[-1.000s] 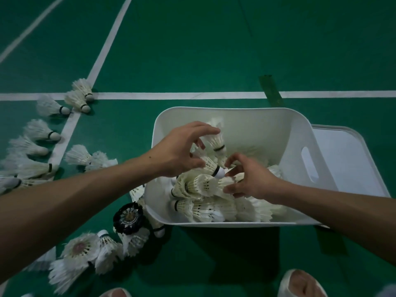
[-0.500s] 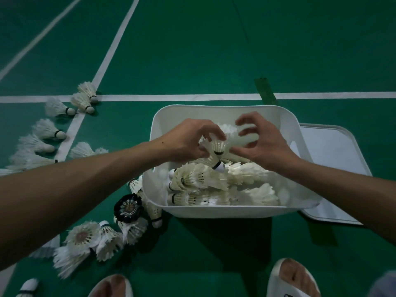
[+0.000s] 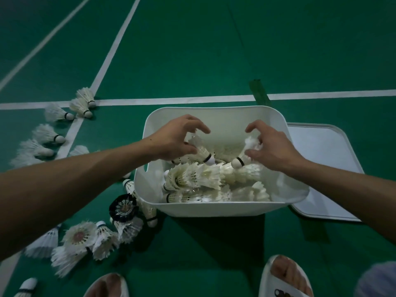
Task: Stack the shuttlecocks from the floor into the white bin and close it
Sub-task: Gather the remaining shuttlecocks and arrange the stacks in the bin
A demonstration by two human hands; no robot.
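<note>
The white bin (image 3: 214, 207) stands on the green court floor and holds several stacked rows of white shuttlecocks (image 3: 192, 179). My left hand (image 3: 175, 139) is over the bin's left side and grips a shuttlecock (image 3: 202, 152) by its feathers, cork pointing right. My right hand (image 3: 272, 144) is over the right side and grips another shuttlecock (image 3: 244, 156), cork pointing left and down. Both corks hang just above the stacked rows.
The flat white lid (image 3: 327, 168) lies on the floor to the right of the bin. Loose shuttlecocks (image 3: 85, 239) lie at the lower left and more shuttlecocks (image 3: 49, 133) along the white line. A black-feathered shuttlecock (image 3: 123, 207) sits by the bin's left corner. My sandalled feet (image 3: 285, 277) are at the bottom.
My hands have drawn apart over the bin, each now with its own shuttlecock. The right hand rose from the stacked rows and moved to the right.
</note>
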